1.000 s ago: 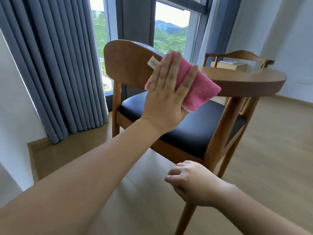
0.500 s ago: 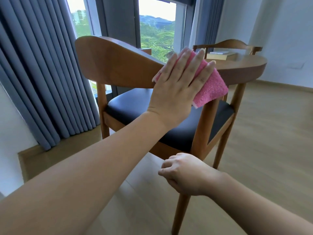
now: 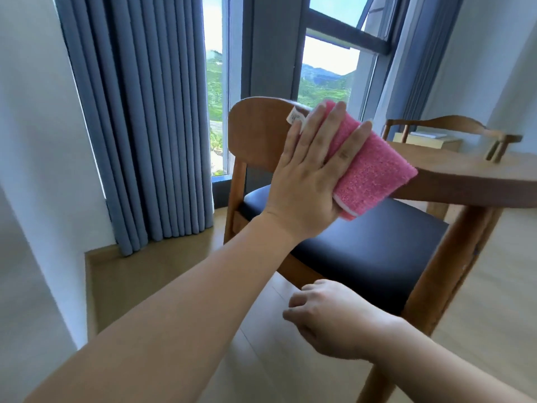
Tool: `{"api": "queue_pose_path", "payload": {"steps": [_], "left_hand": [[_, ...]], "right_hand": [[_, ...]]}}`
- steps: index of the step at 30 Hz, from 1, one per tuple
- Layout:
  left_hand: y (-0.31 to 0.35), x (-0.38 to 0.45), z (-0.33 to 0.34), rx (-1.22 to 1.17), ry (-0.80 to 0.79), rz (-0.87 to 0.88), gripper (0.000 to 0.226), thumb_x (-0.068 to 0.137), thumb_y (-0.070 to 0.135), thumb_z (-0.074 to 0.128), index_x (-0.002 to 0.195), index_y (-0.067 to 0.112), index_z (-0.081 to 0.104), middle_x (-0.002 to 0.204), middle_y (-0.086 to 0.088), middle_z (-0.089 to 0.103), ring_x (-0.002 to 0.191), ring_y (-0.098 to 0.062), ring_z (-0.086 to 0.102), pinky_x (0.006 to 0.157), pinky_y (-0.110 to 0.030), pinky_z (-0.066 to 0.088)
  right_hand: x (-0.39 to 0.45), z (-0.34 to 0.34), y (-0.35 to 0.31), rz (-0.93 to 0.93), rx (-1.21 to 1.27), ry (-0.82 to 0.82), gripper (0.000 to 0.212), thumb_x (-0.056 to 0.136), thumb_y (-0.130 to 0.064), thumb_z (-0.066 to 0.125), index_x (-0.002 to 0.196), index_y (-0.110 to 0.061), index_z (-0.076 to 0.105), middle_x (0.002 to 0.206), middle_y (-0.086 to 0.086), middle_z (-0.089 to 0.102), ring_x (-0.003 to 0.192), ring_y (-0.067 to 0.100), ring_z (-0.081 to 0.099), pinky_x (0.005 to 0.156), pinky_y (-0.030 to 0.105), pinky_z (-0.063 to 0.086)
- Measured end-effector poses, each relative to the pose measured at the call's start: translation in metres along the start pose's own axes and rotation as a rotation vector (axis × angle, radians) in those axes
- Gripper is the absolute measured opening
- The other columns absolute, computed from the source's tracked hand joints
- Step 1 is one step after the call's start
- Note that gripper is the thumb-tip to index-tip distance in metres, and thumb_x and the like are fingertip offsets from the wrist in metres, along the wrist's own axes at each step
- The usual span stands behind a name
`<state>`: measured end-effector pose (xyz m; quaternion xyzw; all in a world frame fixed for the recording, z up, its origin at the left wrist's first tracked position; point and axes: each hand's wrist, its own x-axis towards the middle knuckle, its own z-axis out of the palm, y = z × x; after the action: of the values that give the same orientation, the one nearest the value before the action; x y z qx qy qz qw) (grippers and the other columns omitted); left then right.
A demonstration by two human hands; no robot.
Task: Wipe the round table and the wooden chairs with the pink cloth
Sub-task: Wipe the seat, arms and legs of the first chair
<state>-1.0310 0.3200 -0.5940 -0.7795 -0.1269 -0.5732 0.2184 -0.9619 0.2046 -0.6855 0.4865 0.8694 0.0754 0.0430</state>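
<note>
My left hand lies flat on the folded pink cloth and presses it against the curved wooden back rail of the near chair. A white tag sticks out of the cloth by my fingertips. The cloth's right end hangs over the rail where it bends toward the arm. Below is the chair's black padded seat. My right hand hovers low in front of the seat, fingers loosely curled, holding nothing. I cannot make out the round table.
A second wooden chair stands behind at the right, with a pale wooden box beyond it. Blue-grey curtains and a tall window are straight ahead. A white wall is on my left. The floor is light wood.
My left hand slid the cloth rightward along the back rail, then back toward its left end. The view shifted. My right hand stayed low and curled.
</note>
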Motion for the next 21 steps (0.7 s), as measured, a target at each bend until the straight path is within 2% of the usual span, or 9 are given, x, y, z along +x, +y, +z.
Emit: {"api": "queue_pose_path", "payload": {"steps": [2,6,8,11,14,16,17,19,21], "left_hand": [[-0.019,-0.004,-0.003,-0.044,0.031,-0.062,0.08,0.081,0.053,0.064,0.14,0.006,0.038,0.146,-0.03,0.034,0.139,-0.045,0.024,0.116,-0.055,0.014],[-0.059,-0.012,-0.004,-0.254,0.079,-0.259,0.074,0.093,0.052,0.04,0.142,0.003,0.016,0.149,-0.032,0.023,0.142,-0.045,0.015,0.115,-0.059,0.014],[-0.076,-0.015,0.0,-0.343,0.075,-0.363,0.075,0.096,0.048,0.035,0.145,-0.007,0.017,0.151,-0.03,0.02,0.143,-0.043,0.012,0.114,-0.06,0.016],[-0.107,-0.016,0.003,-0.621,0.082,-0.613,0.062,0.097,0.034,0.037,0.146,-0.001,0.021,0.153,-0.022,0.022,0.144,-0.035,0.017,0.116,-0.055,0.019],[-0.133,-0.014,0.003,-0.816,0.094,-0.829,0.053,0.1,0.034,0.034,0.148,0.013,0.024,0.149,-0.007,0.034,0.138,-0.014,0.033,0.114,-0.038,0.031],[-0.146,-0.015,0.005,-0.936,0.114,-0.899,0.035,0.104,0.028,0.031,0.139,0.025,0.036,0.129,0.008,0.048,0.114,0.016,0.047,0.094,-0.007,0.04],[-0.152,-0.015,0.008,-0.975,0.123,-0.938,0.028,0.105,0.026,0.03,0.131,0.029,0.041,0.116,0.014,0.051,0.098,0.022,0.05,0.08,0.002,0.039],[-0.162,-0.016,0.01,-0.98,0.12,-1.027,0.026,0.104,0.029,0.033,0.127,0.027,0.045,0.102,0.019,0.051,0.086,0.017,0.054,0.068,0.006,0.037],[-0.172,-0.019,0.015,-1.026,0.113,-1.127,0.037,0.102,0.037,0.034,0.133,0.021,0.048,0.101,0.016,0.055,0.09,0.005,0.055,0.076,-0.001,0.04]], "right_hand": [[0.014,-0.005,0.004,0.003,-0.036,-0.008,0.028,0.097,-0.02,0.035,0.107,-0.018,0.062,0.099,-0.002,0.06,0.091,0.021,0.055,0.083,0.036,0.046],[0.031,-0.009,0.012,-0.009,-0.102,-0.061,0.027,0.093,-0.02,0.034,0.099,-0.019,0.06,0.097,-0.003,0.06,0.09,0.023,0.054,0.082,0.034,0.043],[0.037,-0.011,0.013,-0.022,-0.118,-0.099,0.027,0.093,-0.023,0.032,0.097,-0.02,0.059,0.097,-0.003,0.06,0.09,0.024,0.055,0.081,0.035,0.043],[0.046,-0.012,0.012,-0.036,-0.135,-0.163,0.028,0.093,-0.024,0.032,0.099,-0.022,0.059,0.101,-0.004,0.06,0.092,0.023,0.056,0.083,0.036,0.044],[0.057,-0.019,0.013,-0.014,-0.163,-0.223,0.026,0.091,-0.021,0.033,0.098,-0.021,0.059,0.102,-0.003,0.061,0.094,0.024,0.056,0.083,0.036,0.044],[0.066,-0.024,0.013,-0.007,-0.194,-0.265,0.026,0.092,-0.02,0.035,0.103,-0.02,0.059,0.102,-0.002,0.06,0.095,0.025,0.055,0.085,0.036,0.044],[0.071,-0.026,0.012,-0.004,-0.209,-0.292,0.026,0.093,-0.019,0.036,0.104,-0.019,0.06,0.102,0.0,0.06,0.095,0.025,0.055,0.086,0.036,0.044],[0.082,-0.028,0.013,0.003,-0.241,-0.343,0.025,0.094,-0.017,0.037,0.105,-0.017,0.061,0.101,0.002,0.06,0.094,0.026,0.056,0.084,0.037,0.045],[0.091,-0.029,0.014,0.018,-0.271,-0.375,0.025,0.094,-0.015,0.038,0.105,-0.015,0.061,0.101,0.004,0.061,0.094,0.028,0.056,0.083,0.038,0.046]]}}
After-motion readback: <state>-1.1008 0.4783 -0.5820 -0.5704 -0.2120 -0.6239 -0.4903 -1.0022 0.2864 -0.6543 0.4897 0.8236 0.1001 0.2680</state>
